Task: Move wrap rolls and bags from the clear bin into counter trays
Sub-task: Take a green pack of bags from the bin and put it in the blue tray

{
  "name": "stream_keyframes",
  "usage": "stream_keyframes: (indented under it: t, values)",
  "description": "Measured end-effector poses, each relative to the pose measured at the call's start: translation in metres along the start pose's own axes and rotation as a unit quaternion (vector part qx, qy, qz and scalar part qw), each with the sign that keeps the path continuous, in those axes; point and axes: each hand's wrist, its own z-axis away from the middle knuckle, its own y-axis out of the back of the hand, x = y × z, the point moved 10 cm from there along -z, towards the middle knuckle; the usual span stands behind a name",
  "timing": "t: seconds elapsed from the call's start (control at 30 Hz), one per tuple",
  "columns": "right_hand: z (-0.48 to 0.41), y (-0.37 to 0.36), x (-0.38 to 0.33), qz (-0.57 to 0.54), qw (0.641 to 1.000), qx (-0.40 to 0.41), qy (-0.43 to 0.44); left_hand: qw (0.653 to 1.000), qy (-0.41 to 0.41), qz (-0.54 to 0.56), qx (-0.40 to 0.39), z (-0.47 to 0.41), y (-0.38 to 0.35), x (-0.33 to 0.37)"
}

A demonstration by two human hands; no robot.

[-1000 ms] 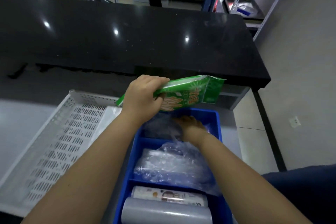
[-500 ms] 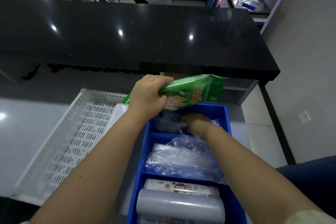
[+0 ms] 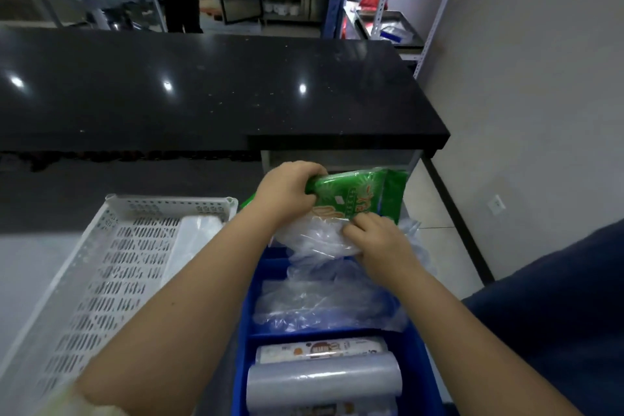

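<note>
My left hand grips a green printed packet and holds it above the far end of the blue divided tray. My right hand is closed on a bundle of clear plastic bags, lifted just under the green packet. More clear bags lie in the tray's middle compartment. Two wrap rolls lie in the near compartment: a printed one and a plain bluish one. The clear bin is not in view.
A white perforated tray sits to the left of the blue tray, with a pale packet at its far right. A black counter spans the back. A person stands far behind it. Metal shelving rises at the right wall.
My right hand has come up out of the blue tray's far compartment with a bundle of clear bags. My left hand still holds the green packet, now shifted slightly right.
</note>
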Motion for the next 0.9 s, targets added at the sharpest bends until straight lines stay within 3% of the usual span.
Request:
stream_keyframes:
  t: [0.1,0.4,0.47,0.63,0.67,0.8,0.9]
  values:
    - [0.005,0.0,0.004,0.007,1.0,-0.007,-0.003,0.998,0.021,0.034,-0.046,-0.001,-0.024,-0.011]
    - [-0.01,-0.016,0.01,0.032,0.999,-0.031,-0.028,0.992,0.021,-0.096,-0.075,0.001,-0.041,-0.041]
    - [-0.018,-0.018,0.01,0.032,0.999,-0.021,-0.025,0.997,0.029,-0.057,-0.045,0.005,-0.03,-0.046]
    - [-0.052,-0.039,-0.01,0.003,0.999,0.002,0.032,0.99,-0.035,-0.005,0.137,0.05,0.002,-0.04]
    - [-0.055,-0.046,-0.014,-0.007,0.999,-0.003,0.041,0.991,-0.048,-0.004,0.125,0.058,-0.007,-0.037]
    - [-0.055,-0.069,-0.015,-0.033,0.995,-0.07,0.055,0.996,-0.039,-0.063,-0.045,0.07,-0.072,-0.039]
    - [-0.043,-0.079,0.002,-0.057,0.989,-0.136,0.036,0.994,-0.012,-0.082,-0.067,0.07,-0.083,-0.046]
